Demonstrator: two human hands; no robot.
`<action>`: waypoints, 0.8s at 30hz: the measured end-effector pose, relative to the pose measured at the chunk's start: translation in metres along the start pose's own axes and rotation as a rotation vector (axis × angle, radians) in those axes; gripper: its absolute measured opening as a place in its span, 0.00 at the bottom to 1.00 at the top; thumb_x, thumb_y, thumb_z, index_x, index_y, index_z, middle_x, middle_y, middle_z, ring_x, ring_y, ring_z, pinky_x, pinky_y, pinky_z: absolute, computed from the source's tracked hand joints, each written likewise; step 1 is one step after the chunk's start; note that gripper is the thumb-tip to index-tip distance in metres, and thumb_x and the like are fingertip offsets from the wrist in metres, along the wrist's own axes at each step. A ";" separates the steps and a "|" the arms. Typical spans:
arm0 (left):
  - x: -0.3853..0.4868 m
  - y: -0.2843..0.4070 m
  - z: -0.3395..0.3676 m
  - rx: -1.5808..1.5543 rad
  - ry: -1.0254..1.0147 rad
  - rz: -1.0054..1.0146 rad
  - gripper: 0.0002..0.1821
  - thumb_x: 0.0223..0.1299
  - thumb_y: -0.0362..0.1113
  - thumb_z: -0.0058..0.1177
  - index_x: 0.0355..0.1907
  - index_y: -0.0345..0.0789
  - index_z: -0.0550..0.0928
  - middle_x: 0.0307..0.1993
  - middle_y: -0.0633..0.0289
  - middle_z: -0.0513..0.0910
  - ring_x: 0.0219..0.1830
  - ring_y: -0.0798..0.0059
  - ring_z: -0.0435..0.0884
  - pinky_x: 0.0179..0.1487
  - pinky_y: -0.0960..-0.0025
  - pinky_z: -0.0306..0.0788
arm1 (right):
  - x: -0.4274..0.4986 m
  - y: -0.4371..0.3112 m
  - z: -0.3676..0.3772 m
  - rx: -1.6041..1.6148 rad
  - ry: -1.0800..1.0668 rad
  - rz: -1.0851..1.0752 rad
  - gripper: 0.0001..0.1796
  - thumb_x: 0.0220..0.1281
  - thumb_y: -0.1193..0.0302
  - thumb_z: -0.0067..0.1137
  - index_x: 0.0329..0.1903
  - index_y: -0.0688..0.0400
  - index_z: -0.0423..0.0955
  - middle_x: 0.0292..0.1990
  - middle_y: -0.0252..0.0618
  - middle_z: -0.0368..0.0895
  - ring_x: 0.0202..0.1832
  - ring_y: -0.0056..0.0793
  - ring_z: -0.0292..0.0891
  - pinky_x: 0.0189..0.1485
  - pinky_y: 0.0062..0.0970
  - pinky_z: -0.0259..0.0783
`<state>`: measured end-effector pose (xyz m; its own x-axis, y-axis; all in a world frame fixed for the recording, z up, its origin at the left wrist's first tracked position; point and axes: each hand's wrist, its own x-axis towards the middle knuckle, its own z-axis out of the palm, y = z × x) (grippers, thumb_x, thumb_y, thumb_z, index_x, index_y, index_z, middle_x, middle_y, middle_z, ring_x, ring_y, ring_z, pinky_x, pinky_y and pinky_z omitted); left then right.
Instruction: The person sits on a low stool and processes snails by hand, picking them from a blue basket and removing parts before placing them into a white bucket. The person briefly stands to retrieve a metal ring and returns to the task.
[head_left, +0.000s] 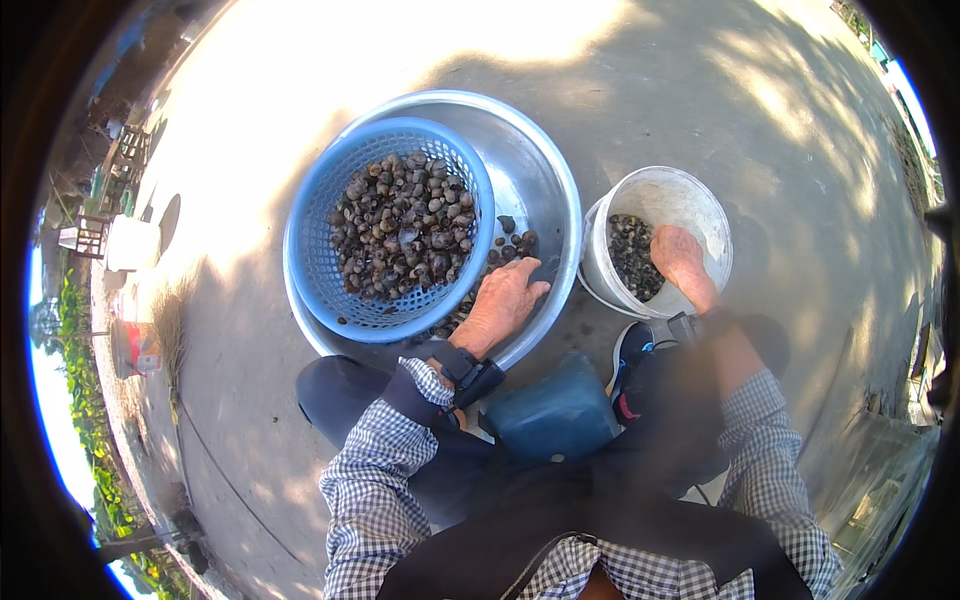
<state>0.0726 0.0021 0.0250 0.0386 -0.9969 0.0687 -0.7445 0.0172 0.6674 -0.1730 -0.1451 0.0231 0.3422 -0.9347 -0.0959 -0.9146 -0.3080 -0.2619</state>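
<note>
A blue perforated plastic basket heaped with dark snails sits tilted inside a wide metal basin. My left hand is over the basin's near right part, palm down, with thumb and fingers apart and nothing visible between them. Loose snails lie on the basin floor just beyond its fingers and beside the basket. To the right stands a white plastic bucket holding a layer of small dark snails or shell pieces. My right hand reaches down inside it, knuckles up; its fingertips are hidden.
A dark blue plastic object lies between my legs, near my shoe. Further left on the concrete ground are a straw broom, a red-and-white bucket, a white tub and small chairs.
</note>
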 end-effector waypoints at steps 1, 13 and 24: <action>0.009 -0.004 -0.008 -0.040 -0.054 -0.025 0.12 0.58 0.39 0.54 0.39 0.31 0.80 0.28 0.53 0.83 0.33 0.61 0.83 0.39 0.63 0.75 | -0.001 -0.002 0.001 -0.069 -0.071 0.015 0.09 0.54 0.70 0.49 0.33 0.62 0.74 0.29 0.56 0.79 0.35 0.57 0.76 0.39 0.49 0.71; 0.031 -0.096 -0.072 0.475 -0.100 -0.175 0.17 0.46 0.24 0.48 0.43 0.33 0.79 0.41 0.52 0.78 0.50 0.55 0.75 0.51 0.57 0.70 | 0.002 -0.072 -0.002 0.319 0.093 -0.316 0.10 0.63 0.67 0.47 0.39 0.59 0.75 0.22 0.55 0.76 0.29 0.56 0.75 0.33 0.49 0.69; 0.021 -0.088 -0.102 -0.702 0.067 -0.663 0.12 0.52 0.30 0.58 0.37 0.25 0.75 0.26 0.57 0.78 0.23 0.74 0.79 0.24 0.77 0.73 | 0.000 -0.095 -0.010 0.438 -0.032 -0.305 0.10 0.63 0.66 0.48 0.38 0.57 0.75 0.22 0.52 0.77 0.30 0.54 0.75 0.35 0.46 0.69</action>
<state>0.2065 -0.0127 0.0431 0.3617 -0.8145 -0.4537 0.0089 -0.4836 0.8752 -0.0877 -0.1175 0.0574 0.5911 -0.8063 0.0198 -0.5992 -0.4554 -0.6584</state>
